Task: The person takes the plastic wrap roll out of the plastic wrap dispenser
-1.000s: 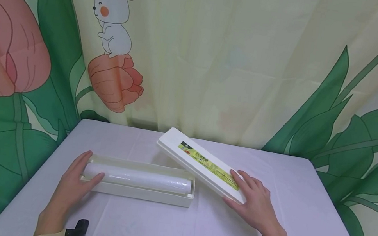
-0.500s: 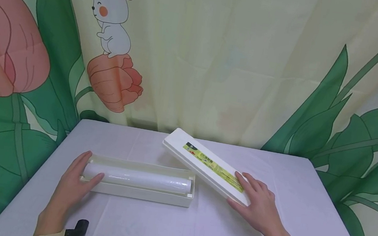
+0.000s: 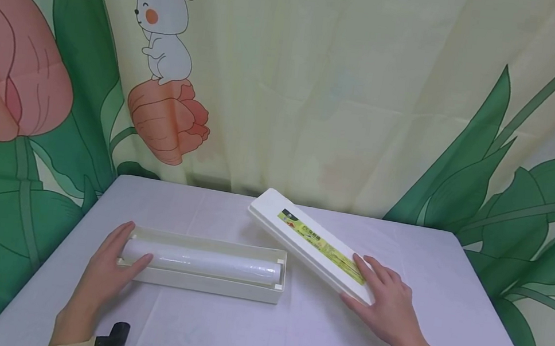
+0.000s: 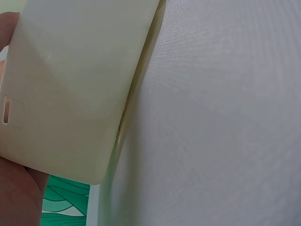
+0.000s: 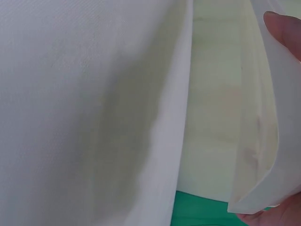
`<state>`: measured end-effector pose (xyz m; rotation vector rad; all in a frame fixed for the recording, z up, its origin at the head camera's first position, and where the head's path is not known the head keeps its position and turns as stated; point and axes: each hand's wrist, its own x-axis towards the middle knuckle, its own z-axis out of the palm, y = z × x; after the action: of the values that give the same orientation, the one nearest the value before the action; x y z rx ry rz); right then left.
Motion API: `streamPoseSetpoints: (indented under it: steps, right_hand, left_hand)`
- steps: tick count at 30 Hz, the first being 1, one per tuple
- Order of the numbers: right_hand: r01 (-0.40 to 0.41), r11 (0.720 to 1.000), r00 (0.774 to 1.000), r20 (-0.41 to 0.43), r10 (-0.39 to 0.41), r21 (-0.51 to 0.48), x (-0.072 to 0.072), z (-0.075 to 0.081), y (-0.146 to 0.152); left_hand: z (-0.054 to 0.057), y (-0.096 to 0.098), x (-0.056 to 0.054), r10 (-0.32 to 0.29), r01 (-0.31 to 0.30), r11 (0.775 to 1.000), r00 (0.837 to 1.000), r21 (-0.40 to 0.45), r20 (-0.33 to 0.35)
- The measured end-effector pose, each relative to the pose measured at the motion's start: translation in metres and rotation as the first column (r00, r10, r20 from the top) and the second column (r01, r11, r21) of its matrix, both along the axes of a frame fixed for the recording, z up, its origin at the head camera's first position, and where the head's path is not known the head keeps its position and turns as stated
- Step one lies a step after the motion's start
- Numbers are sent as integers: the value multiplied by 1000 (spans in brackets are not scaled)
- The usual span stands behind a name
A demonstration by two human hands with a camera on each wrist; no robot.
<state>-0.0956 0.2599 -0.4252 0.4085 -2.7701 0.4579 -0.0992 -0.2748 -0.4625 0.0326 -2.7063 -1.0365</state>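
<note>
On the table lies a long white plastic wrap box [image 3: 211,286], its top off, with a roll of plastic wrap [image 3: 214,263] inside. My left hand [image 3: 110,268] grips the box's left end, thumb at the front wall and fingers at the back. My right hand [image 3: 388,302] holds the white lid [image 3: 273,207] by its near right end, thumb on one edge and fingers on the other. A yellow-green label runs along the lid, which slants away to the far left. In the right wrist view the lid's hollow underside [image 5: 256,155] shows, raised over the cloth.
A white cloth [image 3: 216,333] covers the table. Behind it hangs a curtain [image 3: 316,114] printed with tulips and a rabbit. Black wrist mounts [image 3: 113,337] sit at both sleeves.
My right hand has moved the lid steadily to the right, away from above the box's right end. My left hand and the box have stayed put.
</note>
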Motion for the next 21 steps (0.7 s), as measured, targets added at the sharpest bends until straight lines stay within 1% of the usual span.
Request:
streamPoseSetpoints:
  steps: [5,8,17,21]
  right_hand:
    - [12,1000,1000,-16,-12,-7,3,-2,4]
    - [23,1000,1000,-13,-23,-3,4,-3,7]
    - [86,996,994,65,-86,12,9,-7,18]
    - [92,996,994,54,-92,10,11,-9,23]
  left_hand:
    - [-1,0,-1,1,-1,1000,1000,-3,-6]
    - [-1,-1,-1,0,0,1000,1000,-2,0]
    - [-1,0,0,0,0,1000,1000,-4,5]
    - [0,0,0,2,-2,1000,1000,-4,3]
